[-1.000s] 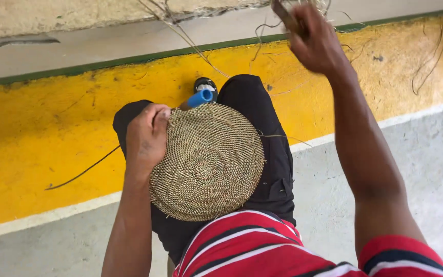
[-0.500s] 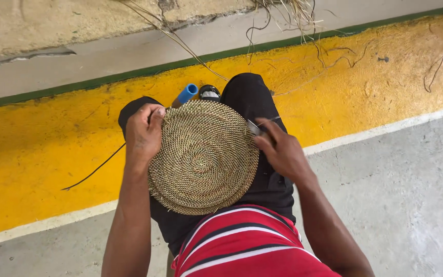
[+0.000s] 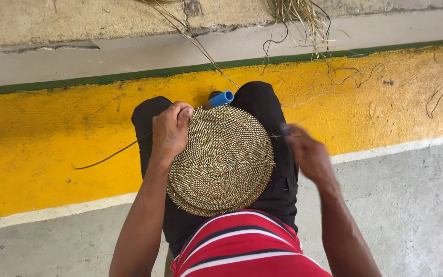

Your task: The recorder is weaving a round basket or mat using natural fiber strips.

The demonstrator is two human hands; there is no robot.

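Bright even daylight — right hand [image 3: 308, 154] motion-blurred

R hand [image 3: 308, 154] is motion-blurred, so its grip & whatever thin bit it pinches can't be made out; a fine strand [image 3: 278, 136] runs from it to the disc [image 3: 221, 161] rim, too thin to identify. L hand [image 3: 170, 131] covers the disc's upper-left rim, fingertips curled out of sight, & the blue tube [image 3: 220, 98] is half hidden behind the disc. Both forearms, the striped shirt [image 3: 247, 246] & the dry fibres [image 3: 298, 15] up top are cut off by the frame edge; legs mostly hidden under the disc.
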